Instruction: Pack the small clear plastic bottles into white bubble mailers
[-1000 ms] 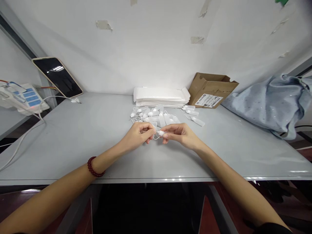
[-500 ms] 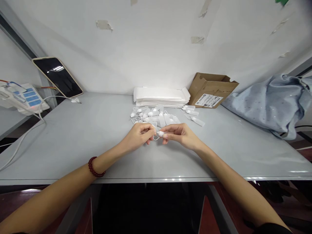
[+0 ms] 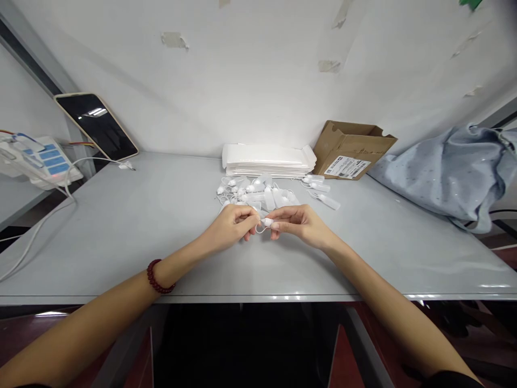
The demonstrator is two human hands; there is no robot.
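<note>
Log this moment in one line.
left hand: pinching thin white cord; right hand: pinching small white rounded plastic piece; beyond: pile of translucent white corded tags

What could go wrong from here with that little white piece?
The little white piece could slip, as the right hand seems to grip it only by the fingertips. Its thin cord, at the left hand, might snag on the corded white tags piled just beyond.
</note>
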